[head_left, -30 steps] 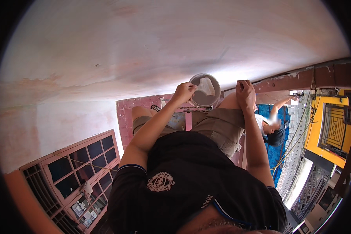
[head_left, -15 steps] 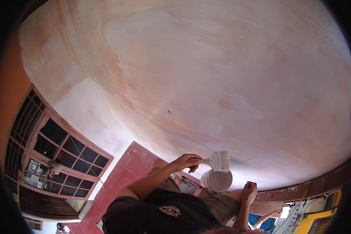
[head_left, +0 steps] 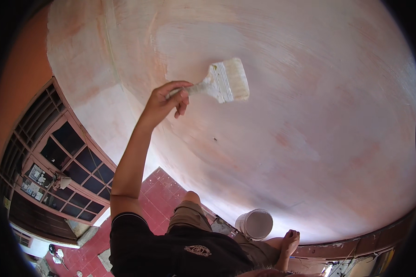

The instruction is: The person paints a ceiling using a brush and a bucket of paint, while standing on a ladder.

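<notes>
My left hand (head_left: pixel 167 102) is raised in front of the large wall (head_left: pixel 309 97) and grips a wide, flat paintbrush (head_left: pixel 231 82) by its handle. The brush's pale bristles point right, and whitish paint coats its handle and ferrule. Whether the bristles touch the wall, I cannot tell. Uneven whitish streaks cover the wall, with pinkish-orange patches showing through. Low down near my legs is a white bucket (head_left: pixel 241 222), its mouth tilted toward the wall. To the right of the bucket, my right hand (head_left: pixel 290 241) is closed by my knee; its curled fingers hide whatever they may hold.
On the left stands a pink-framed door with glass panes (head_left: pixel 69 161), beside an orange wall strip (head_left: pixel 27 60). Red floor tiles (head_left: pixel 155 196) spread below. A brown ledge (head_left: pixel 370 240) runs along the wall's lower right, with cables beneath it.
My left hand has lifted the paintbrush from above the bucket, up and to the left in front of the wall. My right hand stays closed, slightly lower in view.
</notes>
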Available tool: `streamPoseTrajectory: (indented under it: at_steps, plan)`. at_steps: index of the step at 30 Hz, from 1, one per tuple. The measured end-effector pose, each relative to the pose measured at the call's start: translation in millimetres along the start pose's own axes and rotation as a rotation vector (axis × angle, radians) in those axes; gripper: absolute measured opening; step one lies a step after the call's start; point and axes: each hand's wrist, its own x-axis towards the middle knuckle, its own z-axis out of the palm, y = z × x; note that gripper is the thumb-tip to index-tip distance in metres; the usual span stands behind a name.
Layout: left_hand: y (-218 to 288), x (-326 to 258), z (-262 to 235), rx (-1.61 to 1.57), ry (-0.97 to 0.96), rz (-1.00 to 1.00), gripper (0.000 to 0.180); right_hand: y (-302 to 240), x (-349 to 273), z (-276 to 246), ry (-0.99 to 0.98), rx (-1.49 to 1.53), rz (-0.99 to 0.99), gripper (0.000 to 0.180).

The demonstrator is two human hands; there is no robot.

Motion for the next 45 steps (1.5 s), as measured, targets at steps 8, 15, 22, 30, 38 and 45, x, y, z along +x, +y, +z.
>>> streamPoseTrajectory:
  at_steps: [8,15,22,30,38,45]
  plan:
    - [93,101,-99,0.307,0.218,0.206,0.037,13,-2,5,-0.011,-0.033,-0.014,0.014]
    - [98,139,-150,0.584,0.283,0.083,0.040,15,-1,11,0.036,-0.048,-0.061,0.011]
    - [87,161,-197,1.053,0.555,-0.020,0.038,11,-1,9,0.030,-0.016,-0.045,0.012]
    - [82,176,-115,1.376,0.579,0.239,0.029,4,-1,5,0.016,-0.046,-0.018,0.012]
    - [131,109,39,1.373,0.337,0.356,0.026,4,0,7,0.018,-0.029,-0.027,0.015]
    - [161,90,7,1.039,0.295,0.348,0.031,-2,-1,0,-0.010,-0.047,0.009,0.015]
